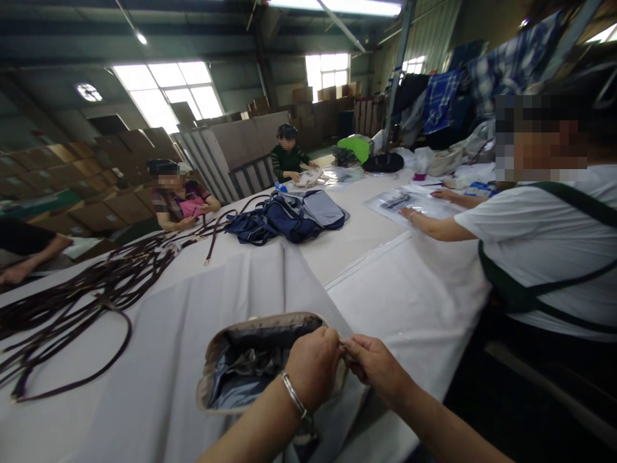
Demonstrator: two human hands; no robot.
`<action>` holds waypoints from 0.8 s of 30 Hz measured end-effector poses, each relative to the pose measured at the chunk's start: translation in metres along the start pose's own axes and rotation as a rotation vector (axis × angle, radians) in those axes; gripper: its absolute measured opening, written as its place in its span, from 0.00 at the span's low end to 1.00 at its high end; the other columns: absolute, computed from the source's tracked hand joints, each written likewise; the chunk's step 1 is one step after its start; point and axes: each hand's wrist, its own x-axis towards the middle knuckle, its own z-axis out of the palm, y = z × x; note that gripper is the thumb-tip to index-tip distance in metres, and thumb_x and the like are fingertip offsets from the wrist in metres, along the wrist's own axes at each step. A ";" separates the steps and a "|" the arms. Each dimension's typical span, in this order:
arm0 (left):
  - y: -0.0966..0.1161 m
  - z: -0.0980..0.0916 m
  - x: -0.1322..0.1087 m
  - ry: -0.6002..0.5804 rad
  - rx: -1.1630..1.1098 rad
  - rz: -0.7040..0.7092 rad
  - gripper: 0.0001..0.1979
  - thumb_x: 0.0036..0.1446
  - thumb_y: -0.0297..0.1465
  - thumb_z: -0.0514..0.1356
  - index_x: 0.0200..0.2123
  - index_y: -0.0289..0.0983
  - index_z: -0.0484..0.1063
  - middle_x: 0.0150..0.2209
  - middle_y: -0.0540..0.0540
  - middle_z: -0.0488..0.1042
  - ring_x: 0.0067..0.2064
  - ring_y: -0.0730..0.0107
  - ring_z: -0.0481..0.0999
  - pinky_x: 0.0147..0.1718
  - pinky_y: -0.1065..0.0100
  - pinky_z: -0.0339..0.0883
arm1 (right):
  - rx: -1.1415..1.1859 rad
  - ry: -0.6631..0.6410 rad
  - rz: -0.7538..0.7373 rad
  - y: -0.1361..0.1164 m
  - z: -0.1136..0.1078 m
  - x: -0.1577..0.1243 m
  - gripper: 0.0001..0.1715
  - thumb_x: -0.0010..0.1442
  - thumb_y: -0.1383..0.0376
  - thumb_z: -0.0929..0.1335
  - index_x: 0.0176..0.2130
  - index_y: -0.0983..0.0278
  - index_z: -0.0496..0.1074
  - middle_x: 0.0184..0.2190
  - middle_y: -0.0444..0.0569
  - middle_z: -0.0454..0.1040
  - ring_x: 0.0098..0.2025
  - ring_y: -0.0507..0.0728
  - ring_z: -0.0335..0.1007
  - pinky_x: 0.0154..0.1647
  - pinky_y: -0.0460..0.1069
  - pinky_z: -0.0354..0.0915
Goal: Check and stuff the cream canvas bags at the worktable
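A beige bag with a grey lining lies open on the table in front of me, its mouth facing up. At the right end of its rim, my left hand is closed on the bag's edge; a silver bangle circles that wrist. Close beside it, my right hand pinches a small piece of the same edge between thumb and fingers. The two hands almost touch. What exactly lies between the fingertips is too small to make out. Crumpled light material shows inside the bag.
Dark straps lie tangled on the left of the white table. Navy bags are piled beyond. A person in a white shirt handles clear plastic bags on the right. Other people sit around the far side and left.
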 end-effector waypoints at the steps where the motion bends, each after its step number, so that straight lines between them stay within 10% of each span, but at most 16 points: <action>1: 0.001 -0.001 0.000 -0.002 0.028 -0.003 0.10 0.65 0.31 0.52 0.38 0.35 0.71 0.38 0.39 0.78 0.38 0.55 0.79 0.35 0.61 0.69 | -0.008 0.017 -0.011 0.000 -0.001 0.000 0.30 0.51 0.39 0.69 0.28 0.62 0.65 0.17 0.35 0.57 0.18 0.45 0.44 0.19 0.46 0.38; 7: 0.003 0.001 0.000 -0.060 0.000 0.024 0.13 0.65 0.32 0.50 0.33 0.37 0.72 0.32 0.40 0.79 0.35 0.57 0.80 0.31 0.63 0.63 | -0.357 0.166 -0.265 0.000 -0.002 0.004 0.26 0.56 0.44 0.67 0.24 0.63 0.67 0.20 0.40 0.61 0.25 0.50 0.53 0.25 0.47 0.52; 24: -0.010 -0.061 -0.056 -0.091 -0.087 0.029 0.16 0.58 0.31 0.55 0.20 0.38 0.56 0.20 0.52 0.61 0.23 0.73 0.55 0.25 0.64 0.44 | -0.795 -0.012 -0.391 -0.021 0.013 -0.042 0.30 0.65 0.45 0.62 0.22 0.61 0.55 0.21 0.41 0.59 0.26 0.51 0.56 0.28 0.49 0.52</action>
